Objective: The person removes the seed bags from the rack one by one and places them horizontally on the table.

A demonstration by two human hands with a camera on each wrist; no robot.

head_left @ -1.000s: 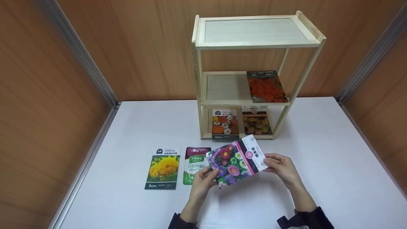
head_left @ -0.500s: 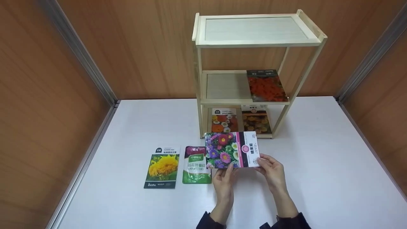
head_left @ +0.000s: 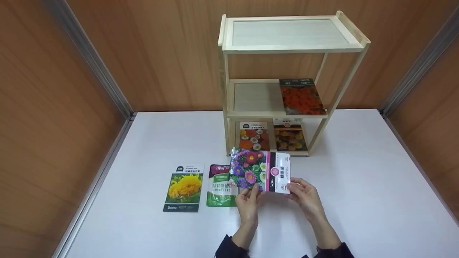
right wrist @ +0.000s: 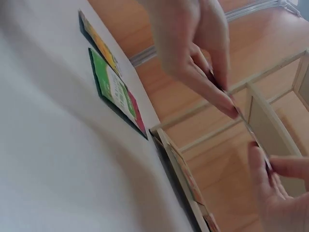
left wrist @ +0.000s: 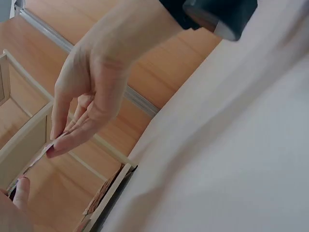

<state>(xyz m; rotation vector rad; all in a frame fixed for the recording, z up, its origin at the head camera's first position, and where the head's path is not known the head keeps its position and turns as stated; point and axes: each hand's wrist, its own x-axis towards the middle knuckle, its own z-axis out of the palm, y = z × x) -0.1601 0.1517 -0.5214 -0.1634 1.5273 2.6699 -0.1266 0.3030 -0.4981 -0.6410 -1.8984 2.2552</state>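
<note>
Okay, both hands were on 1 item: the left hand (head_left: 247, 211) pinched the glossy, multicoloured flower-print packet with a pink stripe and white end (head_left: 249, 170) along its near edge, thumb on the front; the right hand (head_left: 306, 201) pinched the near corner of the white end. Packet was up off the table, in front of the pale wood 3-tier rack (head_left: 292, 49). My read on risks: grip was only on the near side, so the far edge could have sagged or flexed and snagged the bottom tier's pale front rail (head_left: 299, 153). A low pass could have dragged the shiny green-and-maroon packet (head_left: 219, 200), partly hidden behind it in the head view. Slick film might have slipped if either pinch loosened. Surface: smooth white tabletop (head_left: 143, 150), soft shadows. Room: wood-grain panels (head_left: 161, 53) on 3 sides, grey metal strips (head_left: 96, 66) at the corners.
</note>
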